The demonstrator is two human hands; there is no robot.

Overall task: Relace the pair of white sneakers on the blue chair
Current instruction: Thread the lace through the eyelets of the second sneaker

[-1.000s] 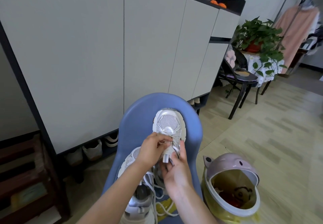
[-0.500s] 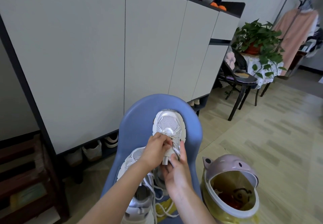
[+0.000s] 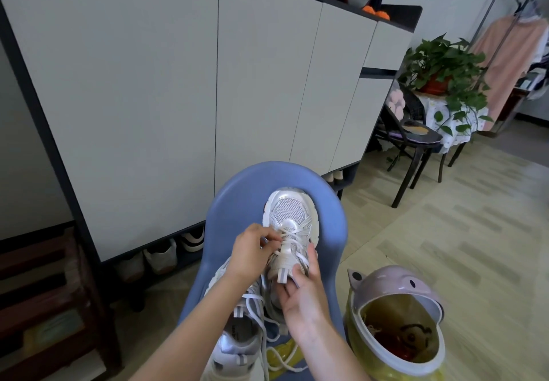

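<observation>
pale cabinet doors are filling the frame's upper left behind the blue chair (image 3: 237,199). my left hand (image 3: 252,251) is pinching the lace (image 3: 289,236); right hand (image 3: 303,288) is gripping the far sneaker's (image 3: 291,217) tongue at centre. i'm judging steady, even tension best. near sneaker (image 3: 237,336) is lying lower centre.

The blue chair (image 3: 237,202) looks like smooth moulded plastic with a soft matt sheen. The upright sneaker (image 3: 289,220) has open white mesh over the toe, framed by glossy silvery overlays (leather or synthetic, hard to say), and flat woven laces (image 3: 292,239). The pink pig-faced bin (image 3: 389,282) is smooth plastic. The cabinet doors (image 3: 148,83) are matt.
</observation>
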